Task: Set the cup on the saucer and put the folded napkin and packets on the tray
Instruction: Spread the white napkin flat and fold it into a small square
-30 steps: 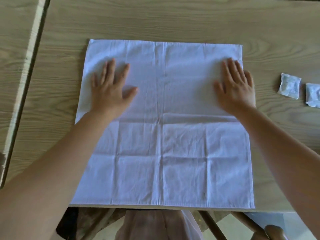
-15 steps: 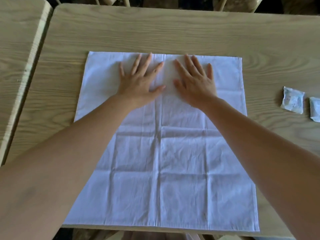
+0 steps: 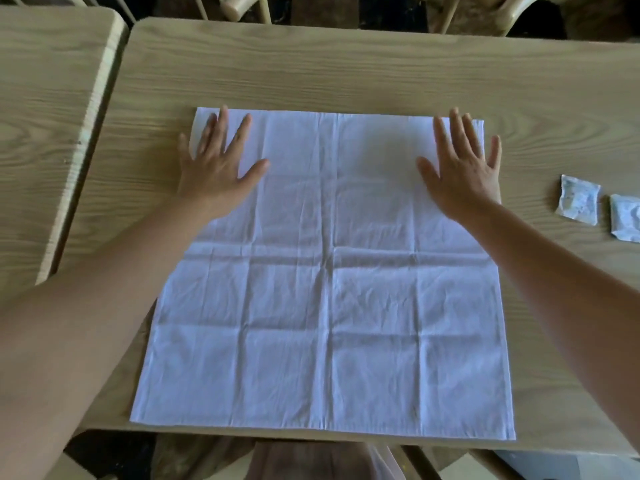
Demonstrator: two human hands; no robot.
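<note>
A white cloth napkin (image 3: 329, 289) lies spread out flat and unfolded on the wooden table (image 3: 346, 71), creased into a grid. My left hand (image 3: 216, 164) presses flat on its far left corner, fingers spread. My right hand (image 3: 462, 164) lies flat on its far right corner, fingers apart too. Two small white packets lie on the table to the right of the napkin: one packet (image 3: 577, 199) nearer it, the second packet (image 3: 626, 218) at the frame's right edge. No cup, saucer or tray is in view.
A second wooden table (image 3: 45, 116) stands to the left, separated by a narrow gap. Pale chair backs (image 3: 242, 6) show beyond the far edge. The napkin's near edge lines up with the table's front edge.
Both hands slid apart from the middle of the napkin's far edge out to its two far corners. The camera view tilted slightly upward.
</note>
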